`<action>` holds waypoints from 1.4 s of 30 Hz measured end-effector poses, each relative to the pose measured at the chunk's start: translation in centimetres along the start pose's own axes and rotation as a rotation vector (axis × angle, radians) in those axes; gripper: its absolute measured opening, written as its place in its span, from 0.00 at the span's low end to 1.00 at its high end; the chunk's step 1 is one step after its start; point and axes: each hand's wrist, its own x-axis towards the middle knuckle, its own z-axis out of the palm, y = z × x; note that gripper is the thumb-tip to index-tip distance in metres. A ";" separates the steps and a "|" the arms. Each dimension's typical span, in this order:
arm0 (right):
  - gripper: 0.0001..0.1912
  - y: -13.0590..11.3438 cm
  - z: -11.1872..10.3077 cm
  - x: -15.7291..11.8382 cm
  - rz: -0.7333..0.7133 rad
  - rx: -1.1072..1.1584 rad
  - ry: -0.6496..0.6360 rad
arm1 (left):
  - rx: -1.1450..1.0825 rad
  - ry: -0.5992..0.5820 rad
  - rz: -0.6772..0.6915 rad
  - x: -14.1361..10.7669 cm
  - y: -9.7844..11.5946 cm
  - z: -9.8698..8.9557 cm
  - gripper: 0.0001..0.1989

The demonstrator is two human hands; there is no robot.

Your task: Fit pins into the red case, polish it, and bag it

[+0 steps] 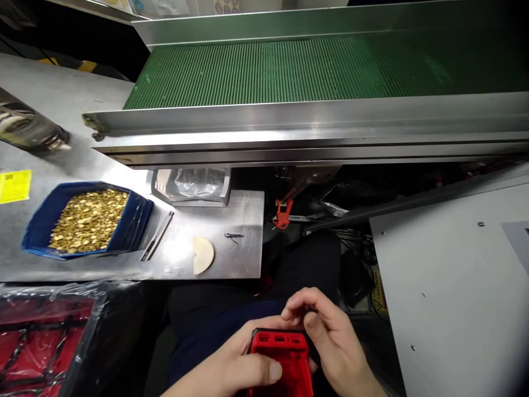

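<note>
My left hand point(243, 358) is closed around a red phone case point(289, 364) with a black outer edge, low in the middle of the view. The thumb presses inside the case, and its end wall with several cutouts faces away from me. My right hand point(330, 342) is beside the case's far right corner. Its fingers are curved, with a gap between thumb and forefinger and nothing visible between them. Whether its fingertips touch the case or my left fingers, I cannot tell. The case's near end runs out of view.
On the metal table at left are a blue bin point(140, 215) of small brass-coloured parts, tweezers point(157, 236), a pale half-disc point(203, 255) and a small metal piece point(233, 236). A green conveyor belt point(256, 71) crosses behind. A plastic-lined crate point(95, 325) holds red items.
</note>
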 end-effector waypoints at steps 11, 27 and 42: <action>0.18 1.2 1.7 1.2 0.065 0.127 0.038 | -0.032 0.139 -0.059 0.6 -1.7 -1.0 0.16; 0.19 2.7 2.4 1.3 0.044 0.098 0.129 | -0.129 0.408 -0.146 0.4 -3.7 -2.6 0.18; 0.18 3.1 2.8 1.1 -0.017 -0.057 0.300 | -0.202 0.412 -0.100 0.4 -3.7 -2.6 0.13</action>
